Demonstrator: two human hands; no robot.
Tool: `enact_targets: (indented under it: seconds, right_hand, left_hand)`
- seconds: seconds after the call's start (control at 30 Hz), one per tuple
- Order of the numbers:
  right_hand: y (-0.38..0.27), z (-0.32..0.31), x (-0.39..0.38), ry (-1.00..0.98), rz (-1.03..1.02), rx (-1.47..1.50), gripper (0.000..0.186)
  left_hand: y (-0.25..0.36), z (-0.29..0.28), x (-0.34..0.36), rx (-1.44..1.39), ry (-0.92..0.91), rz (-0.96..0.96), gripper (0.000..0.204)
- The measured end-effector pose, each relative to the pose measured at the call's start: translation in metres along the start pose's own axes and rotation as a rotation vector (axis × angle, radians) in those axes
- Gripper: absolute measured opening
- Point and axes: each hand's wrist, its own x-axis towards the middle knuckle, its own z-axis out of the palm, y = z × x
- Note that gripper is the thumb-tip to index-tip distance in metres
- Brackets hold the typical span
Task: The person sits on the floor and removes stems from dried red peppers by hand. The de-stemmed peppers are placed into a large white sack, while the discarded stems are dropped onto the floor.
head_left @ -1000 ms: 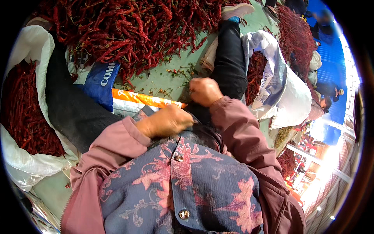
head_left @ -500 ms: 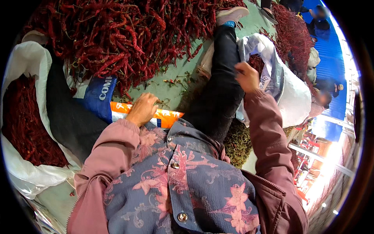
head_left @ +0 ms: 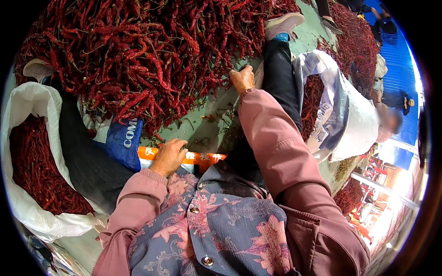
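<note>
A large heap of dried red chili peppers spreads in front of me. My right hand reaches to the heap's right edge, its fingers bent together against the peppers there. What lies between those fingertips is too small to make out. My left hand rests low at my lap, beside an orange and white printed strip. Its fingers are curled in, and whatever they may hold is hidden.
White sacks of chilies stand on both sides, the left sack and the right sack. My legs stretch between them, around a blue printed bag. Stems and scraps litter the green floor. Other people sit by another chili heap at the far right.
My right hand has moved left and forward from the mouth of the right sack to the edge of the heap. My left hand stays curled near my lap.
</note>
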Motion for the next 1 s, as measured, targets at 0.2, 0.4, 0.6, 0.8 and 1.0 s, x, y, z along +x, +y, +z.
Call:
enact_targets:
  seconds: [0.2,0.4,0.6,0.8,1.0]
  right_hand:
    - [-0.012,0.011,-0.006,-0.093,-0.011,0.010,0.058]
    - [-0.023,0.009,-0.019,-0.094,-0.044,0.051,0.055]
    - [0.004,0.006,-0.027,-0.104,-0.109,0.291,0.057]
    - [0.011,-0.020,-0.076,-0.256,-0.199,0.499,0.052]
    - [0.016,-0.021,-0.127,-0.339,-0.394,0.620,0.045]
  left_hand:
    - [0.001,0.000,0.002,-0.023,-0.013,-0.034,0.023]
    - [0.010,0.001,0.002,0.023,-0.012,-0.079,0.022]
    - [0.016,-0.008,0.008,-0.055,0.083,-0.099,0.021]
    - [0.033,-0.020,0.047,-0.333,0.229,-0.162,0.024]
    - [0.057,-0.009,0.078,-0.726,0.204,-0.307,0.045]
